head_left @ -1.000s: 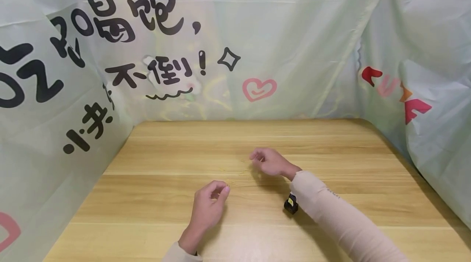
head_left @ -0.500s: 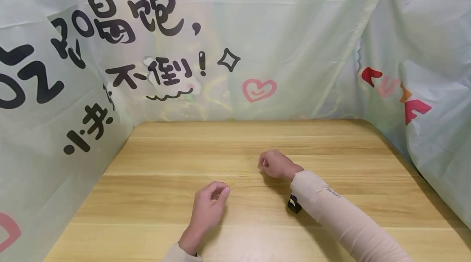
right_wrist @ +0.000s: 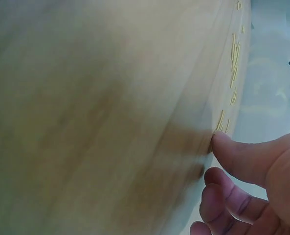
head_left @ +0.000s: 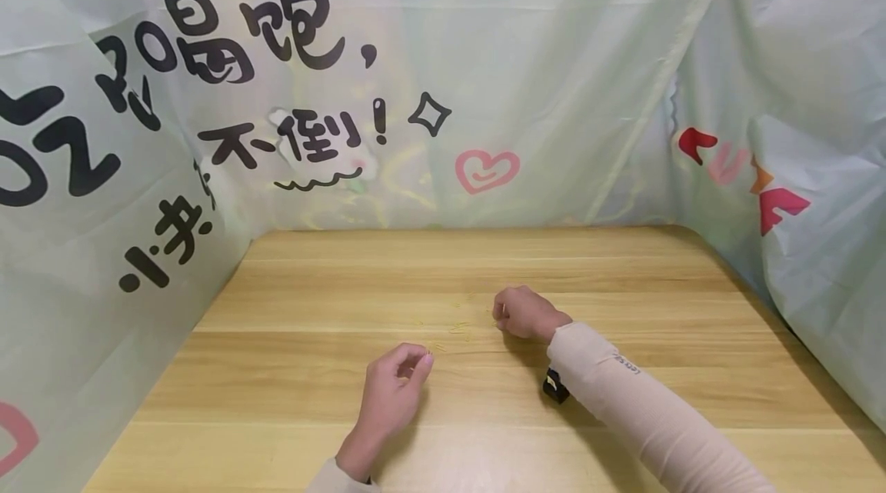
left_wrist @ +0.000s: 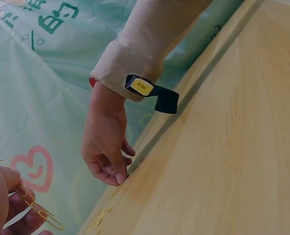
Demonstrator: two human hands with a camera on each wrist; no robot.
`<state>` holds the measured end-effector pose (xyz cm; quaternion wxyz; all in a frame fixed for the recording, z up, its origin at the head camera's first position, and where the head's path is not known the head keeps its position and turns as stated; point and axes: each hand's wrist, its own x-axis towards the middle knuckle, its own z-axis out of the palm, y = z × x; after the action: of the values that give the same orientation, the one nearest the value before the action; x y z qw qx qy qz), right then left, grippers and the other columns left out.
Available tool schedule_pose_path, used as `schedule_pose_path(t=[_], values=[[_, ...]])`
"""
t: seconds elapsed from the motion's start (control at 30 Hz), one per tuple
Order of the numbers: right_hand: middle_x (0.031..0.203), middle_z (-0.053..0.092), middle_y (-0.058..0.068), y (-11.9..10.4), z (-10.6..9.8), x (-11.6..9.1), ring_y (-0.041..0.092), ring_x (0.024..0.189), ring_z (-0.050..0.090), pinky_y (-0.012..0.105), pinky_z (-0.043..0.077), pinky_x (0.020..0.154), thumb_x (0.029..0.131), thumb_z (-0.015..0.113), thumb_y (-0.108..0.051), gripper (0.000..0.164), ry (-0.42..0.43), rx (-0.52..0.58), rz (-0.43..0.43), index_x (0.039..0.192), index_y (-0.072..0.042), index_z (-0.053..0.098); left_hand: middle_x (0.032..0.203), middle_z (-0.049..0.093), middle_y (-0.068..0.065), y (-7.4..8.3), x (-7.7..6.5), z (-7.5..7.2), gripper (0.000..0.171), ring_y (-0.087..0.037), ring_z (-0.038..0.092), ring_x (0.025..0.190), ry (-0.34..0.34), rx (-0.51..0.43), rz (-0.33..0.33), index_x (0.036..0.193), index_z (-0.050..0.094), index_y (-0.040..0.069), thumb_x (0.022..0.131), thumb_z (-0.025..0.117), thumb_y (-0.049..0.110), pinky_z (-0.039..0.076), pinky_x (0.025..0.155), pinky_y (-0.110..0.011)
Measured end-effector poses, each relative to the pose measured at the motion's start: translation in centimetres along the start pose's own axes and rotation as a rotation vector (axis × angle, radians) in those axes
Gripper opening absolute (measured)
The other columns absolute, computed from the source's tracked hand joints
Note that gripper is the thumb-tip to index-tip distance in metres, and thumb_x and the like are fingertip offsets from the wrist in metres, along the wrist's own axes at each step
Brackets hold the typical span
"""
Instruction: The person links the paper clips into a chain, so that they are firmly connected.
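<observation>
Low over the front part of the table, my left hand pinches a short chain of gold paper clips between thumb and fingers; the clips hang down in the left wrist view. Farther right, my right hand is down at the table with its fingers loosely bent. In the right wrist view its thumb reaches the wood beside a few loose paper clips, with a gap between thumb and fingers. More loose gold clips lie scattered between both hands.
The wooden table runs back to a pale printed cloth, which also closes off both sides. A black camera mount with a yellow label sits under the right sleeve.
My right hand has moved a little right and toward me, down to the table, and its fingers have drawn in. The left hand has stayed nearly still.
</observation>
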<state>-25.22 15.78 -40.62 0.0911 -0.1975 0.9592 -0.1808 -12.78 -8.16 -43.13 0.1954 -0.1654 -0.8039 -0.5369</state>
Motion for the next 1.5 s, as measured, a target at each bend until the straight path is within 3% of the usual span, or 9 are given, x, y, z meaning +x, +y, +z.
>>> schedule_pose_path(t=[0.17,0.43,0.8,1.1,1.4,1.5], values=[[0.079,0.059,-0.001,-0.1,0.1,0.1,0.016,0.072,0.053,0.032,0.05,0.067,0.085,0.07,-0.001,0.011,-0.004,0.008,-0.002,0.08,-0.009,0.065,0.083,0.069,-0.002,0.1,0.0,-0.1,0.008,-0.015,0.063,0.076,-0.009,0.004,-0.015,0.09,0.068,0.003,0.093,0.064,0.009,0.055,0.068,-0.027],[0.079,0.058,0.0,-0.8,0.1,0.0,0.017,0.069,0.051,0.033,0.047,0.065,0.089,0.071,-0.014,0.01,-0.027,0.023,0.002,0.086,-0.011,0.062,0.082,0.068,0.001,0.0,0.0,-0.1,0.005,-0.014,0.062,0.075,-0.009,0.017,-0.029,0.09,0.068,0.005,0.092,0.065,0.008,0.054,0.067,-0.027],[0.074,0.058,-0.002,-0.8,0.7,0.5,0.015,0.07,0.052,0.031,0.049,0.066,0.087,0.07,-0.003,0.018,-0.011,0.006,-0.013,0.073,-0.011,0.062,0.082,0.068,0.0,-0.1,0.0,0.0,0.007,-0.014,0.062,0.075,-0.01,-0.001,0.009,0.09,0.068,0.002,0.092,0.064,0.008,0.055,0.066,-0.029],[0.079,0.061,0.0,-1.0,0.7,0.5,0.017,0.074,0.053,0.031,0.05,0.068,0.082,0.061,0.008,0.019,-0.009,-0.014,-0.005,0.078,-0.009,0.064,0.082,0.068,0.0,-0.1,0.0,0.0,0.007,-0.013,0.062,0.074,-0.005,0.003,0.008,0.089,0.068,0.003,0.092,0.064,0.007,0.055,0.066,-0.028],[0.096,0.069,0.007,-1.7,0.3,0.2,0.023,0.093,0.063,0.039,0.054,0.081,0.081,0.059,0.011,0.022,-0.025,-0.018,-0.004,0.09,-0.005,0.07,0.081,0.068,0.001,-0.1,0.1,0.0,0.004,-0.01,0.061,0.074,-0.015,0.011,-0.038,0.088,0.068,0.005,0.091,0.065,0.007,0.055,0.066,-0.029],[0.092,0.068,0.009,-1.9,0.4,0.2,0.021,0.083,0.06,0.036,0.054,0.076,0.082,0.059,0.011,0.019,-0.046,-0.014,-0.016,0.088,-0.003,0.069,0.08,0.067,0.002,-0.1,0.1,0.0,0.004,-0.01,0.061,0.074,-0.013,0.007,-0.032,0.088,0.068,0.005,0.09,0.066,0.006,0.055,0.066,-0.029]])
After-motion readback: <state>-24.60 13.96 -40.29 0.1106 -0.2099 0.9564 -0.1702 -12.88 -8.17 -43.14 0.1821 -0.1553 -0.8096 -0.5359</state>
